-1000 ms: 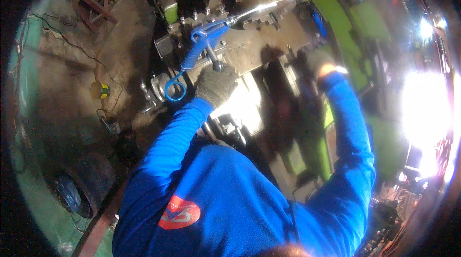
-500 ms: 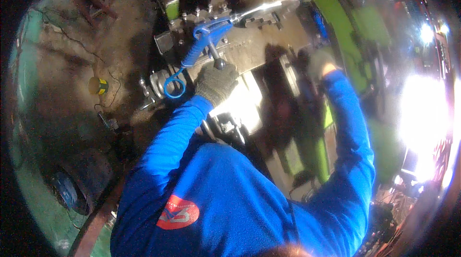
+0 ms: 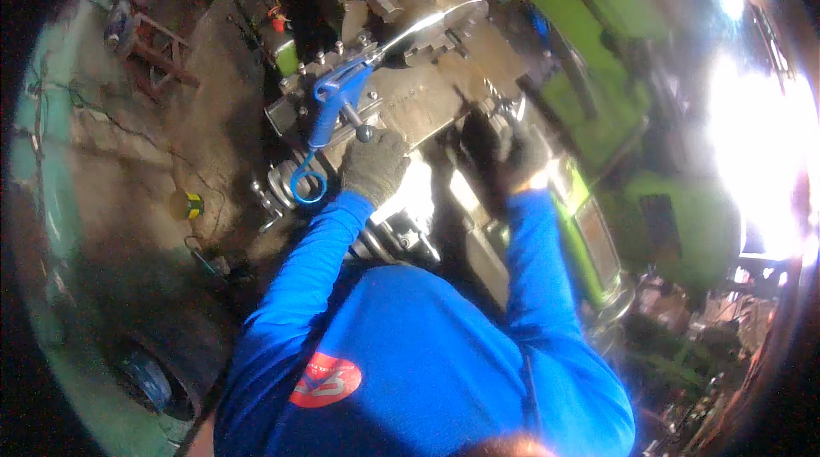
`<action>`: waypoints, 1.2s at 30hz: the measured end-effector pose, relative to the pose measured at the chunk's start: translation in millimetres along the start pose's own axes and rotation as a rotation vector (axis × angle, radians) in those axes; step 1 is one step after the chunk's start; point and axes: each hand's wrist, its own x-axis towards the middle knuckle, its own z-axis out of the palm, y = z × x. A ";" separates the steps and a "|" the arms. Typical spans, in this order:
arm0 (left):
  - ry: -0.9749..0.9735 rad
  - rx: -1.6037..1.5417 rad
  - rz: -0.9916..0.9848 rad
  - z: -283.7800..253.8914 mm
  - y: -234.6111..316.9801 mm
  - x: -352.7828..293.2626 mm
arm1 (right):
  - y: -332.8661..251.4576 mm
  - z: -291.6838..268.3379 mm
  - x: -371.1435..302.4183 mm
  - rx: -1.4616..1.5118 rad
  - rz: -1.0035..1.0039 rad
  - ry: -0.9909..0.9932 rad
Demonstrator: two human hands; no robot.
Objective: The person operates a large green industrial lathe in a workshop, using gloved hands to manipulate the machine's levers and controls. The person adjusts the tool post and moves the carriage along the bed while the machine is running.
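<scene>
My left hand (image 3: 376, 168), in a dark grey knit glove, has its fingers curled at the black ball knob (image 3: 365, 133) of a metal lever on the lathe's tool post. A blue air blow gun (image 3: 329, 111) lies across that lever, its long nozzle pointing toward the round metal chuck (image 3: 427, 4). Blue hose (image 3: 309, 184) coils down beside my left wrist. My right hand (image 3: 523, 149), gloved too, is next to a metal holder with what looks like a spiral drill bit (image 3: 489, 88). Shadow hides its fingers.
Green lathe body panels (image 3: 598, 107) run along the right side. A yellow and black can (image 3: 186, 204) stands on the floor at left, near a thin cable. Farther back is a reddish metal stand (image 3: 158, 51). Bright light glares at the far right.
My right hand has moved left and inward, from the green side to the drill-like piece. My left hand stays at the knob while the whole view has shifted.
</scene>
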 end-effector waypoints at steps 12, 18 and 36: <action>0.009 0.101 0.072 -15.2 19.4 9.9 | -8.6 136.0 68.7 0.915 0.317 0.398; -0.076 0.103 -0.013 -9.8 17.8 11.5 | -53.7 80.7 66.3 1.937 0.625 0.175; 0.052 0.135 0.044 8.5 1.1 0.0 | 54.9 -62.2 42.8 -0.026 0.373 -0.133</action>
